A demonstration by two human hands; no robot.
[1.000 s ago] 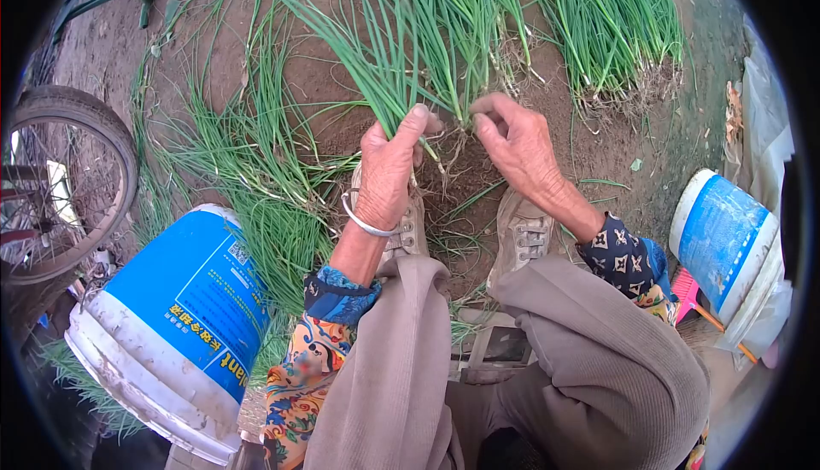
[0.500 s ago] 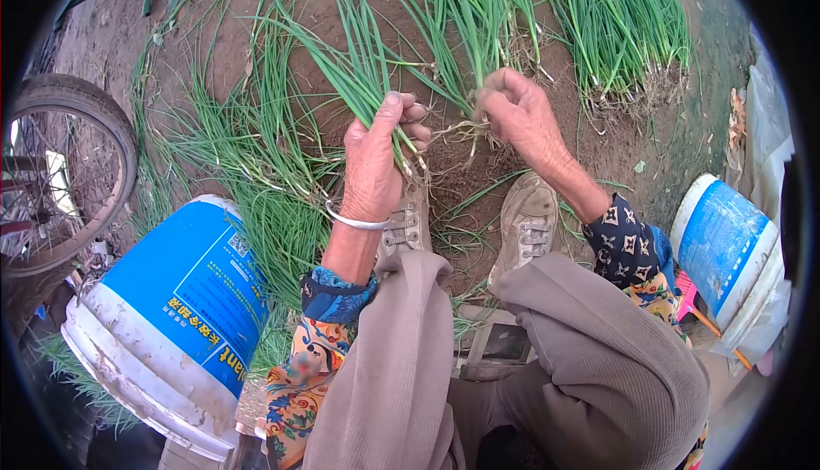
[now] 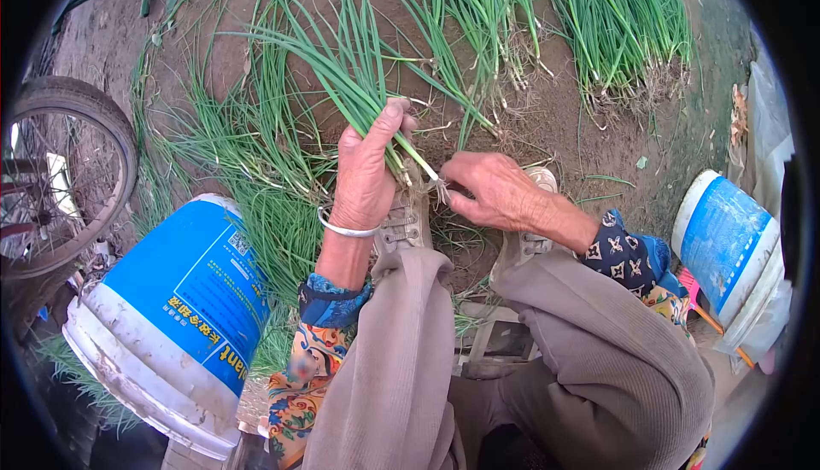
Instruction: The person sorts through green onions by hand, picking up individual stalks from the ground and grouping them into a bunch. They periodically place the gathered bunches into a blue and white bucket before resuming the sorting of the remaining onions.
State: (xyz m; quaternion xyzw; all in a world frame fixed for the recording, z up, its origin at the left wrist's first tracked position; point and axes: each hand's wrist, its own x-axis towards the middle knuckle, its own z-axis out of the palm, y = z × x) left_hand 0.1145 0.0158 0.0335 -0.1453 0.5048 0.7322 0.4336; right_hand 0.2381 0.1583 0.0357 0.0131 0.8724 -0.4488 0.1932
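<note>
Downward head view (wide-angle)

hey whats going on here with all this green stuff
A person's left hand grips a small bunch of what look like scallions, while the right hand is at its root ends. More lie on the soil: a loose spread to the left and a thick pile at upper right. A blue-and-white bucket stands tilted in view at left.
</note>
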